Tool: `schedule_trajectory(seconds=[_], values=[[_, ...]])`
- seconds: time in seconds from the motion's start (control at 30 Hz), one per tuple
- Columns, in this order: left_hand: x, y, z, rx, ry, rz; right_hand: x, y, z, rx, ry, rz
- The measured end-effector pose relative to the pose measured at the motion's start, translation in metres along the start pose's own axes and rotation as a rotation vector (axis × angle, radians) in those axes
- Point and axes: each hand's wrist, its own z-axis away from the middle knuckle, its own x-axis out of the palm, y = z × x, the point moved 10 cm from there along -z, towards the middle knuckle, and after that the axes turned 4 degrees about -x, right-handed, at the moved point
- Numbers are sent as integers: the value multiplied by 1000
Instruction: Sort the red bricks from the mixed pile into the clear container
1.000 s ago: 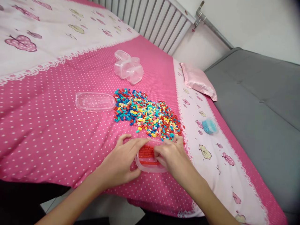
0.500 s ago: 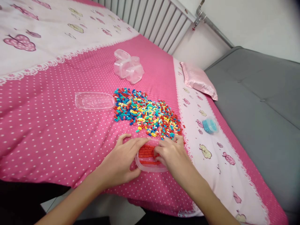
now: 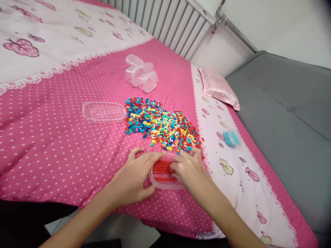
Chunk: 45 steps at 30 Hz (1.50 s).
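A clear plastic container [image 3: 168, 186] stands on the bed in front of me, with rows of red building bricks [image 3: 161, 168] inside. My left hand [image 3: 138, 172] grips its left side, fingers along the far rim and thumb at the near corner. Over the container's right part, my right hand [image 3: 187, 167] has curled fingers reaching in at the red bricks. Whatever sits between those fingertips is hidden. Just beyond both hands spreads a pile of small multicoloured building bricks [image 3: 161, 124].
Left of the pile lies a clear lid [image 3: 104, 112]. Several clear empty containers [image 3: 142, 74] are grouped farther back. A small tub with blue contents [image 3: 232, 138] is at the right, below a pink pillow [image 3: 219, 89]. The bed's near edge runs beneath my forearms.
Almost nothing differs. Both hands keep their places at the container, and the right fingers have shifted only very slightly.
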Motion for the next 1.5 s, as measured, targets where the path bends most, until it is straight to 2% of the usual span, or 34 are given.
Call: schedule_trajectory(seconds=[0.8, 1.5], values=[[1, -1, -2, -11, -1, 10, 1, -3, 2, -39, -26, -2], [0, 0, -1, -5, 0, 6, -7, -4, 0, -34, 31, 38]])
